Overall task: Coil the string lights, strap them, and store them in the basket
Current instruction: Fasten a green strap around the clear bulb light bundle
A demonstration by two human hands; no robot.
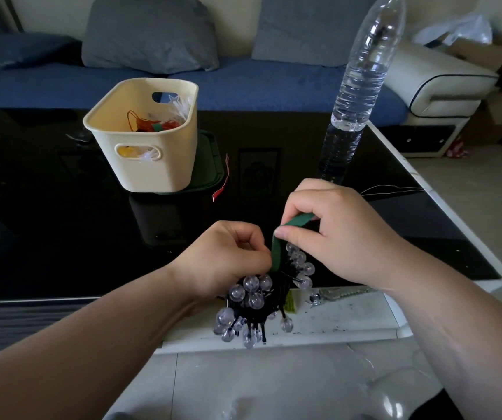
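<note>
The coiled string lights point(252, 298) are held in the air over the near edge of the table point(46, 222), a tight bundle of black wire with clear round bulbs sticking out on all sides. The left hand point(225, 262) grips the top of the bundle from the left, its fingers curled in around the wire. A green strap point(277, 256) rises from the top of the bundle, just beside the left fingertips, and bends over to the right. The right hand point(334, 234) pinches the upper part of this strap between the thumb and curled fingers. Whether the strap already goes all the way round the bundle I cannot tell.

The cream basket point(152, 168) stands farther back and to the left on the black glossy table, well apart from the hands. It sits on a dark green tray point(210, 165) and holds orange wire, a bit of green and some white star shapes. A red strip point(222, 183) lies just right of the tray. A clear water bottle point(361, 86) stands upright on the table, far right of the hands. Beyond the table is a blue sofa point(258, 89) with grey cushions point(149, 34).
</note>
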